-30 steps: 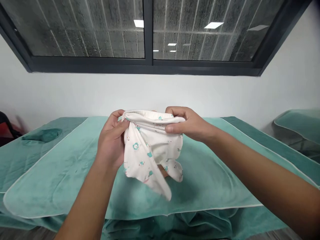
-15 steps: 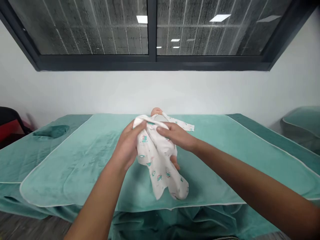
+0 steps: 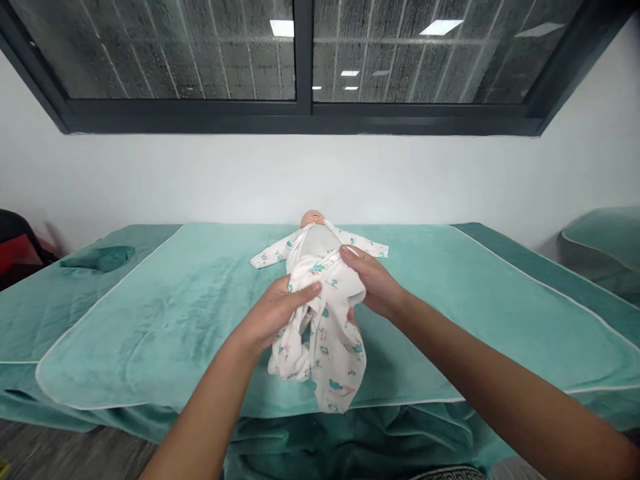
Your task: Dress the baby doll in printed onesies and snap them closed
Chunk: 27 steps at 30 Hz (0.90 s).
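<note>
A baby doll [image 3: 313, 218] lies on its back on the green bed cover, its head toward the wall. Its grey torso [image 3: 320, 240] shows between the parted front edges of a white patterned romper [image 3: 337, 367]. Both sleeves are spread out sideways. My left hand [image 3: 280, 307] grips the romper's left side near the doll's hip, thumb on top. My right hand [image 3: 373, 277] pinches the fabric at the right side of the waist. The romper's legs hang toward me, and a bit of the doll's leg [image 3: 353, 317] shows at the right; the rest is hidden under cloth.
The bed cover [image 3: 150, 300] has white piping and a face-hole cushion [image 3: 100, 259] at the left. A green pillow-like bundle [image 3: 605, 243] sits at the right. Behind are a white wall and a dark-framed window [image 3: 300, 117]. A red and black object [image 3: 20, 250] stands far left.
The raised romper cloth has come down over the doll's lower body. My left hand moved lower, and the left sleeve and torso now show. My right hand shifted slightly right.
</note>
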Each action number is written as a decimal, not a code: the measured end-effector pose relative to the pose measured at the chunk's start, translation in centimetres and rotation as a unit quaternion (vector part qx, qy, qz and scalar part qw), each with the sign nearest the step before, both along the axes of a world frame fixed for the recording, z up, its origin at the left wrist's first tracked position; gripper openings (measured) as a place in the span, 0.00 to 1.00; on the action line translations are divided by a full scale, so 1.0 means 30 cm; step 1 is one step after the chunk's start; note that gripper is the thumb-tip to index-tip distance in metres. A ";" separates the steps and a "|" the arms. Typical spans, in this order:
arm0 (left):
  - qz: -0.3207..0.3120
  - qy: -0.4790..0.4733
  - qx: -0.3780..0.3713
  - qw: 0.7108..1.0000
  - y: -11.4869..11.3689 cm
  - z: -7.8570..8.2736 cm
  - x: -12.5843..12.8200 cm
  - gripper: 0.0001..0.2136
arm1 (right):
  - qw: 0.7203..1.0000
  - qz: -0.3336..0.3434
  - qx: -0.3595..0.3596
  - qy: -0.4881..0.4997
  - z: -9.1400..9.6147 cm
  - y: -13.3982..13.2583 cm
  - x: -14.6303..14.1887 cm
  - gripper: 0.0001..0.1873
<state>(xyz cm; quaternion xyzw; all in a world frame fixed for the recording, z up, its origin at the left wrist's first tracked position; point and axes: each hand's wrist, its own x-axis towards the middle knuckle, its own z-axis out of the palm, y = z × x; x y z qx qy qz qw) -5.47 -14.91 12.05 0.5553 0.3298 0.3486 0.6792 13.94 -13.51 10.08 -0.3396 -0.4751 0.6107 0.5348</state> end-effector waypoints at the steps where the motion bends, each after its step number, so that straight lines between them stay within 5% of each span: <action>1: 0.036 -0.031 -0.012 0.999 0.004 -0.015 0.007 0.22 | 1.000 0.017 -0.019 -0.016 -0.020 -0.006 0.005 0.22; 5: 0.119 -0.068 -0.054 0.989 0.019 -0.066 0.046 0.26 | 0.964 0.208 -0.072 -0.152 -0.081 -0.034 0.017 0.23; 7: 0.125 -0.066 -0.071 0.988 0.023 -0.080 0.056 0.25 | 0.952 0.242 -0.062 -0.178 -0.094 -0.043 0.015 0.23; 12: 0.068 -0.071 -0.115 0.989 0.013 -0.094 0.037 0.25 | 0.982 0.123 -0.045 -0.135 -0.094 -0.041 0.003 0.22; 19: -0.145 0.026 -0.064 0.987 -0.002 -0.111 -0.022 0.23 | 0.996 -0.020 -0.090 0.017 -0.105 -0.030 0.000 0.26; 22: -0.084 0.007 -0.070 0.994 0.009 -0.131 -0.029 0.21 | 0.994 -0.025 -0.103 0.006 -0.150 -0.059 0.028 0.29; 27: 0.015 -0.052 -0.109 0.993 0.009 -0.185 0.021 0.24 | 0.986 0.071 -0.099 -0.114 -0.266 -0.135 0.107 0.28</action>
